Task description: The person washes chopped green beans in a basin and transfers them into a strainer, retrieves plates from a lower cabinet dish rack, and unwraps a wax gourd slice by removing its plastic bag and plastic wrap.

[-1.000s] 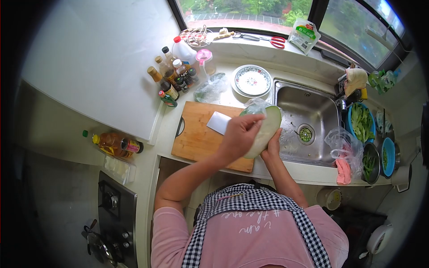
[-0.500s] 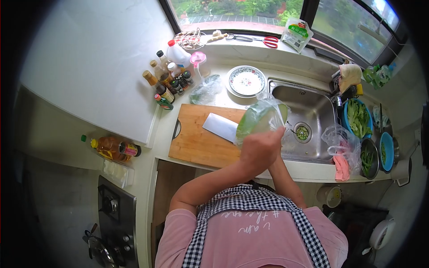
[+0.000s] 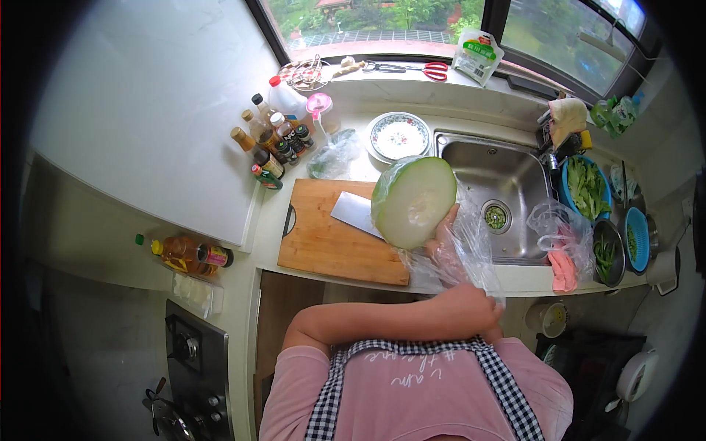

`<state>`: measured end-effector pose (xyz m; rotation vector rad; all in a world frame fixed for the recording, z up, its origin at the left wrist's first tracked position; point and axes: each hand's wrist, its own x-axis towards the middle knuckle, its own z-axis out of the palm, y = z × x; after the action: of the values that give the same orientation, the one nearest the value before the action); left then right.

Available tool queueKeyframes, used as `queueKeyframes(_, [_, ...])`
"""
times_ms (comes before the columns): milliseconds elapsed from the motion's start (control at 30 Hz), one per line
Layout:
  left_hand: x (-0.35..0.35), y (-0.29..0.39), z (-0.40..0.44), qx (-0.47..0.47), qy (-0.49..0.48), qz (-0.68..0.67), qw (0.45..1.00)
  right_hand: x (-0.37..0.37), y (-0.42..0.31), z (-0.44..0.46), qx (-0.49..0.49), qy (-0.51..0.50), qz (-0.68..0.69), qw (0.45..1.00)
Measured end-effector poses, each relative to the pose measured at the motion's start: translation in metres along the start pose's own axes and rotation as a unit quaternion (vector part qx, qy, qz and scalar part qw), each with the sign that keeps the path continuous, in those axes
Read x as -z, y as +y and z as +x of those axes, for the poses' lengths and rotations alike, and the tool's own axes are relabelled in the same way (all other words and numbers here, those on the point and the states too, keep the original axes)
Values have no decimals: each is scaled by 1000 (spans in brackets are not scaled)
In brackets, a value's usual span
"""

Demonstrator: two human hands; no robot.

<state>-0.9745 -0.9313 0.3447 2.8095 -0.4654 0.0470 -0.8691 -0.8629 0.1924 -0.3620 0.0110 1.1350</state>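
A cut piece of winter melon point(image 3: 415, 202), its pale flesh facing me, is tilted above the right end of the wooden cutting board point(image 3: 323, 242). My right hand point(image 3: 443, 248) grips it at its lower right side, thumb against the rind. Clear plastic bag point(image 3: 474, 242) hangs off the melon and spreads down to the right. Fingers closed, my left hand point(image 3: 474, 307) crosses in front of my body and clutches the bag's gathered end. Partly behind the melon lies a cleaver point(image 3: 357, 212) on the board, its handle hidden.
A steel sink point(image 3: 507, 173) is right of the melon, with a patterned plate point(image 3: 399, 136) behind. Bottles point(image 3: 257, 151) and a bagged item point(image 3: 332, 154) stand at back left. Leafy greens point(image 3: 586, 189) fill a blue basket at right. A gas stove point(image 3: 198, 367) is lower left.
The bag has been pulled off the melon's cut face, which now shows bare. My left hand has moved down and right with the bag; the melon has turned toward me.
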Motion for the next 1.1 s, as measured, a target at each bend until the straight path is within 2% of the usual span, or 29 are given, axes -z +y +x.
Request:
queueKeyframes(33, [13,5,-5,-33,2,125,992,-1,1,5,-1,20,34,999])
queueKeyframes(67, [28,10,-12,-64,3,247,967,-1,2,6,20,1,3,1000])
queueKeyframes(167, [88,7,-47,-130,314,246,908,-16,3,7,48,-46,-31,997])
queueKeyframes(233, [114,12,-95,5,315,109,943,-25,3,8,46,-77,-32,995])
queueKeyframes(267, [109,2,-105,95,356,70,927,-28,2,9,43,-91,-30,994])
queueKeyframes(300, [105,-9,-115,181,394,25,900,-30,1,9,37,-103,-27,994])
queueKeyframes(333, [82,-51,-107,183,565,64,802,-32,0,10,31,-115,-25,993])
queueKeyframes(400, [68,-109,-106,287,493,-48,820,-31,0,10,18,-132,-18,991])
queueKeyframes(433, [51,-126,-108,314,473,-190,801,-32,0,8,12,-140,-15,990])
queueKeyframes(500, [34,-146,-108,344,401,-459,714,-31,0,10,12,-128,-20,991])
queueKeyframes(600, [35,-144,-110,354,348,-467,732,-27,-3,12,40,-26,-83,995])
queueKeyframes(633, [31,-144,-114,352,350,-513,700,-28,-4,12,50,14,-112,992])
queueKeyframes(733, [12,-151,-137,319,366,-622,614,-47,-9,3,66,48,-183,980])
queueKeyframes(800, [-9,-153,-151,266,396,-673,566,-46,-12,1,39,15,-201,979])
queueKeyframes(900, [-32,-151,-164,176,459,-696,523,-61,-12,1,27,-15,-272,962])
queueKeyframes(1033, [-57,-152,-187,109,472,-748,454,-105,-9,-9,45,-55,-354,933])
queueKeyframes(1100, [-58,-147,-194,61,487,-754,436,-135,-3,-26,37,-127,-444,886])
